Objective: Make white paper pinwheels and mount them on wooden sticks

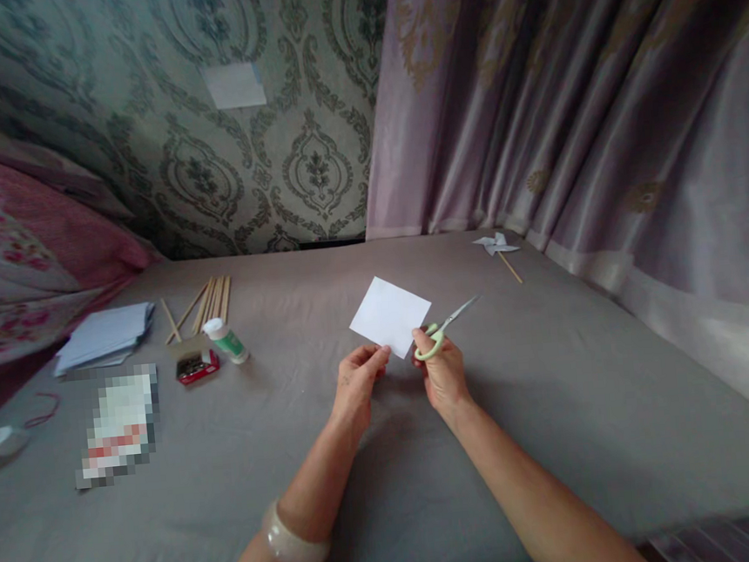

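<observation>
A white square sheet of paper [390,313] is held up over the grey cloth, one corner pointing toward me. My left hand [359,381] pinches its lower left edge between thumb and fingers. Scissors with light green handles [433,344] sit in my right hand [444,371], their blades pointing up and to the right, away from the paper. The right hand's fingers are closed round the handles, close to the sheet's right edge; whether they also touch the paper is hard to see.
On the left lie stacked paper [105,335], wooden sticks [214,300], a white-and-green bottle [227,340], an open red box of small metal pieces [197,366] and a blurred packet [121,426]. A paper pinwheel [497,243] rests at the far right, by the curtain [464,107].
</observation>
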The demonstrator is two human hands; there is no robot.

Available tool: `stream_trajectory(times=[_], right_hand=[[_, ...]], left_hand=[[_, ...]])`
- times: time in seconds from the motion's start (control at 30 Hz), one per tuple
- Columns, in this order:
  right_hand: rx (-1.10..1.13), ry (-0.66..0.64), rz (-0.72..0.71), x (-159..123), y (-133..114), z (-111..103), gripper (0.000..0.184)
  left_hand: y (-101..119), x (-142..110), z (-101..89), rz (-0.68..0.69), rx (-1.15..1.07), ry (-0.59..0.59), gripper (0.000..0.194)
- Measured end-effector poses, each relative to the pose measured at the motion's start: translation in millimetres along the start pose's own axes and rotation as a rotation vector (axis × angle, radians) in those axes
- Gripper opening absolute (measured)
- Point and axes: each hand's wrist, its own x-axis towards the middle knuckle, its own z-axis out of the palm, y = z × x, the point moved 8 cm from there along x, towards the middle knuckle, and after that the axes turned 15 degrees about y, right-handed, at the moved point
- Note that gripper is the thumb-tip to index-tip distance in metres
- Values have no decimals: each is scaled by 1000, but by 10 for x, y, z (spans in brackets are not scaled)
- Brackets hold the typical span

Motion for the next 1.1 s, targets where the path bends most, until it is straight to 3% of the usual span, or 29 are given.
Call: stream_trajectory(times=[0.4,0.7,0.9,1.1], right_hand=[[-21,-24,-38,-41,19,14,34],[-259,-159,-72,-113,0,117,44],[-529,-358,-53,-178,47,179,55],[-745,-703,-39,-417,146,275,57]], left_hand=[[9,2,-5,21,-26,13,28],[239,133,-181,190,-51,118,28],[335,223,-334,221,-76,176,27],[389,280,-439,192,-157,214,31]])
